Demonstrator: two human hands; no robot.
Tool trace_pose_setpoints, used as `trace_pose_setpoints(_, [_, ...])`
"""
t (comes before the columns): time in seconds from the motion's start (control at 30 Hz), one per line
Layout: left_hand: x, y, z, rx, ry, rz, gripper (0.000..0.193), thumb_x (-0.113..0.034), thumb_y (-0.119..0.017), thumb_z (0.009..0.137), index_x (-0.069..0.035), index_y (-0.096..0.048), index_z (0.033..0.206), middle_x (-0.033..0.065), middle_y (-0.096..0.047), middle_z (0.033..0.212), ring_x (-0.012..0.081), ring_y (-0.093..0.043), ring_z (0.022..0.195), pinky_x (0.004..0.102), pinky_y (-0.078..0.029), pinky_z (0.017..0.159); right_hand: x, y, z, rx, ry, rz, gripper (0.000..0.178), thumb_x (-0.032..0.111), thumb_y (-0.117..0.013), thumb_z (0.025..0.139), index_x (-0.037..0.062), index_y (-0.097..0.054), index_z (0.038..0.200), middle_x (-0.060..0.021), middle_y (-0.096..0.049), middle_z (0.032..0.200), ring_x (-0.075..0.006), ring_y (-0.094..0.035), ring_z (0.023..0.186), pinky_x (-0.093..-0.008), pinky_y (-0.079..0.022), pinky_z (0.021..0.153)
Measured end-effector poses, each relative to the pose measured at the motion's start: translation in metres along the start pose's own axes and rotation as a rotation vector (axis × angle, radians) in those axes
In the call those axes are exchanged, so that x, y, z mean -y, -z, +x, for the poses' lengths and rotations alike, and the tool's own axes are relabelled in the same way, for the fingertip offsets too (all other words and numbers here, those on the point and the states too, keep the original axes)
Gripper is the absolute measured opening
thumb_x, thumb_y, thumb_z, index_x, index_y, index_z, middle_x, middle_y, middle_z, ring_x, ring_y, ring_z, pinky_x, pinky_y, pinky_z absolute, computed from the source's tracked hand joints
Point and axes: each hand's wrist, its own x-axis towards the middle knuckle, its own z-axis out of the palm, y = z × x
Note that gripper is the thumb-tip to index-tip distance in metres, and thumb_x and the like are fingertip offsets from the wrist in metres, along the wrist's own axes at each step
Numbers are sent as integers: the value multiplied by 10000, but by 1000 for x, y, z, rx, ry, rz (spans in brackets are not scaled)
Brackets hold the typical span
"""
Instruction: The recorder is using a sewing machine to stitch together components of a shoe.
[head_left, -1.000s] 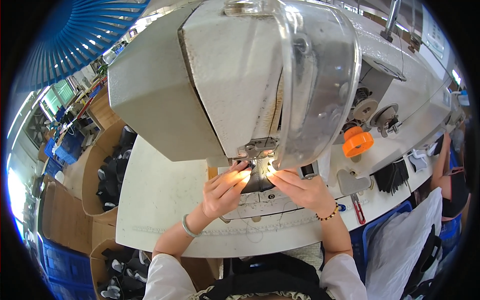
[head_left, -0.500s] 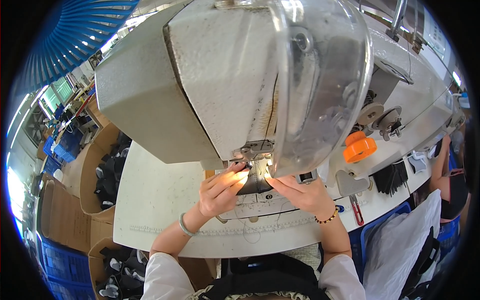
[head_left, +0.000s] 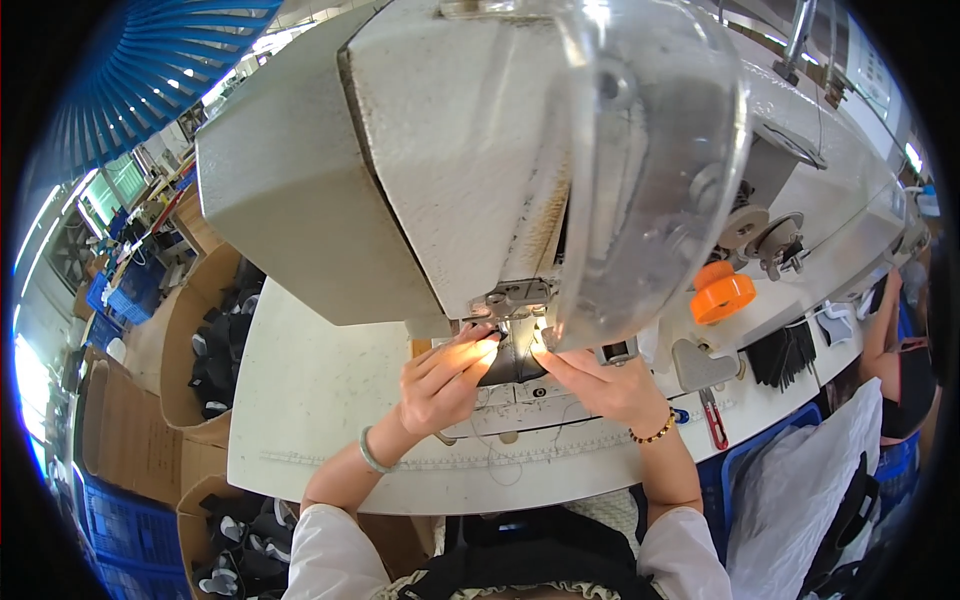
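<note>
A dark piece of fabric (head_left: 512, 367) lies under the lit needle area of a large white sewing machine (head_left: 455, 150). My left hand (head_left: 440, 388) grips its left side, fingers closed and their tips close to the presser foot (head_left: 513, 318). On the other side, my right hand (head_left: 606, 388) holds the piece's right edge with thumb and forefinger. The machine head and its clear plastic guard (head_left: 650, 180) rise just above both hands. How far the fabric runs back beneath the head is hidden.
A red-handled tool (head_left: 713, 420), a grey flat piece (head_left: 703, 366) and black strips (head_left: 781, 357) lie right on the white table (head_left: 310, 400). Cartons (head_left: 195, 330) of dark pieces stand left. A blue crate (head_left: 735, 470) with white plastic sits right, near another person's arm (head_left: 882, 325).
The machine head appears slightly farther right in view. Both hands stay on the fabric in nearly the same place.
</note>
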Motion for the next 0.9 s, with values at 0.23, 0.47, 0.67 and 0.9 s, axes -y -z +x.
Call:
trace_pose_setpoints(0.23, [1, -2, 0, -10, -1, -10, 287, 144, -554, 639, 10, -630, 882, 111, -680, 987, 312, -684, 960, 372, -592, 831, -3, 2, 3, -10, 32, 3, 142, 111, -717, 719, 62, -637, 826, -14, -555, 786, -186, -584, 843, -332, -487, 823])
trace_pose_setpoints(0.47, [3, -3, 0, -45, -15, -10, 293, 145, -549, 636, 2, -631, 879, 113, -681, 990, 307, -692, 941, 346, -602, 790, 2, 2, -2, 48, 7, -11, 152, 104, -715, 722, 69, -666, 862, -7, -599, 832, -187, -606, 885, -345, -500, 840])
trace_pose_setpoints(0.67, [5, -2, 1, -42, -16, -25, 267, 129, -555, 661, -2, -634, 880, 107, -687, 985, 296, -696, 933, 326, -606, 749, 3, 0, -3, 42, 15, -23, 184, 88, -718, 738, 63, -679, 915, -3, -626, 925, -192, -616, 917, -350, -510, 873])
trace_pose_setpoints(0.9, [11, -4, -4, -39, 4, -60, 296, 107, -561, 619, -23, -638, 874, 71, -693, 981, 264, -700, 936, 294, -594, 682, 5, 0, -4, 85, 20, -68, 274, 75, -703, 752, 34, -666, 1020, -10, -606, 953, -204, -615, 929, -347, -507, 865])
